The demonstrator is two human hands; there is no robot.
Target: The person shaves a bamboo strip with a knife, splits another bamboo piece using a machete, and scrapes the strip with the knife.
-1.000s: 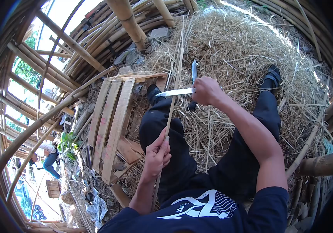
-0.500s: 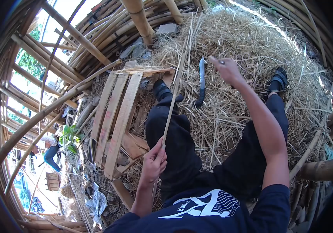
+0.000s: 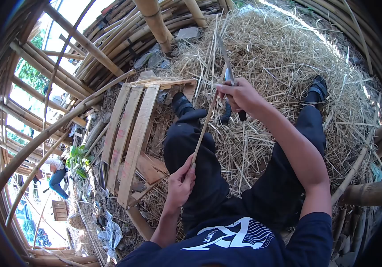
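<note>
A long thin bamboo strip (image 3: pixel 204 127) slants upward over my left thigh. My left hand (image 3: pixel 181 182) is closed round its lower part. Further up, my right hand (image 3: pixel 240 97) grips a knife (image 3: pixel 228 66), whose blade points up and away and whose dark handle end shows below the palm. The thumb and forefinger of that hand touch the strip's upper part. Behind my right hand lies a second, curved blade with a black handle (image 3: pixel 226 114), mostly hidden, on the shavings.
Bamboo shavings (image 3: pixel 271 58) cover the ground between and beyond my feet. A slatted wooden pallet (image 3: pixel 131 142) leans at the left. Bamboo poles (image 3: pixel 153 22) stand ahead and frame both sides. Another person (image 3: pixel 58 177) is at the far left.
My right hand moved off the strip to the upper right, then came back lower. The knife blade, earlier across the strip pointing left, now points up and away.
</note>
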